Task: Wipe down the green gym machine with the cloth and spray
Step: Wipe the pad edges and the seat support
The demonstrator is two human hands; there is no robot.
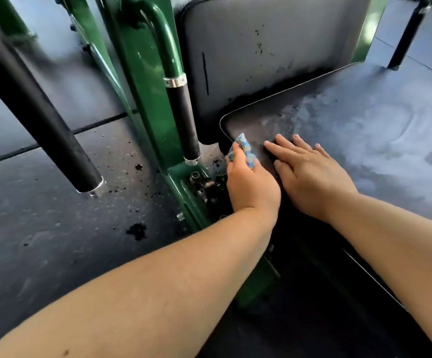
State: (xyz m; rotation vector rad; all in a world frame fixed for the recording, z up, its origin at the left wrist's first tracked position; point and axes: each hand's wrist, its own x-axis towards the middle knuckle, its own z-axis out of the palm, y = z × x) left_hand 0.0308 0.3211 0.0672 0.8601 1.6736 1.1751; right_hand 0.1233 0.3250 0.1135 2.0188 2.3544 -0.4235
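No readable text, label or number anywhere.

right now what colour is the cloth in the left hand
Blue with paler, whitish flecks; the cloth shows in the head view, bunched in the left hand.

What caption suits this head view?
Left hand pinches a blue fluffy cloth at the black padded seat corner; right hand rests flat on it.

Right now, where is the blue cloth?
The blue cloth sits near the centre of the head view, gripped by the left hand at the corner of the black seat pad, between the green frame and the flat right hand.
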